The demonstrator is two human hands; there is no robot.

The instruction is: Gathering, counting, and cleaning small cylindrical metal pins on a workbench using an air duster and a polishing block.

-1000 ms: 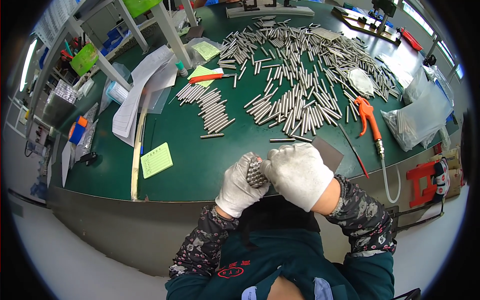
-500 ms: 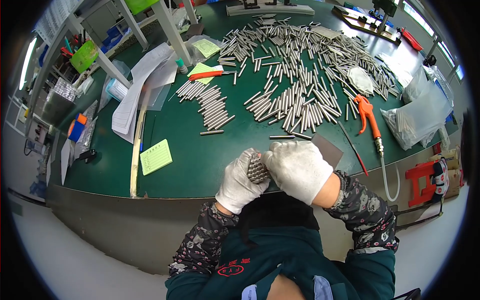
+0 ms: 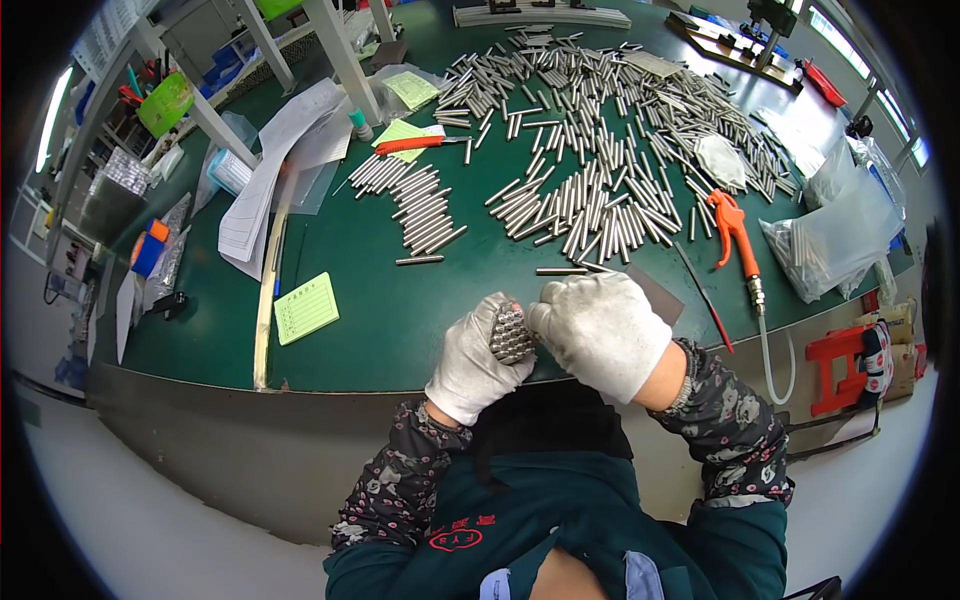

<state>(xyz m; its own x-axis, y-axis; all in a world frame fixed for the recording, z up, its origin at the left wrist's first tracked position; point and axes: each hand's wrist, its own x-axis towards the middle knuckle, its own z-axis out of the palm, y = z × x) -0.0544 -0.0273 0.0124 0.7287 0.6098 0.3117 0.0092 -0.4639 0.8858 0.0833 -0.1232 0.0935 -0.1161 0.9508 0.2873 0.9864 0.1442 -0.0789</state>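
Observation:
My left hand (image 3: 463, 368), in a white glove, is wrapped round a bundle of steel pins (image 3: 512, 338) whose round ends show. At the bundle's right side, my right hand (image 3: 606, 335), also gloved, is closed with its fingertips against or very near the pins. Whatever those fingers hold is hidden. Just beyond my hands, single pins (image 3: 560, 271) lie on the green table (image 3: 390, 330). A big scattered heap of steel pins (image 3: 600, 205) spreads farther back, and a neater row of pins (image 3: 428, 222) lies left of it.
Right of my hands are a grey flat plate (image 3: 655, 298), a thin red-ended tool (image 3: 708, 300), an orange air gun (image 3: 735, 235) with its hose, and plastic bags (image 3: 835, 240). On the left lie a yellow-green slip (image 3: 306, 308), paper sheets (image 3: 262, 200) and an orange-handled cutter (image 3: 410, 145).
My right hand has shifted slightly right and its knuckles have turned a little. The left hand still grips the bundle. The whole view has moved slightly.

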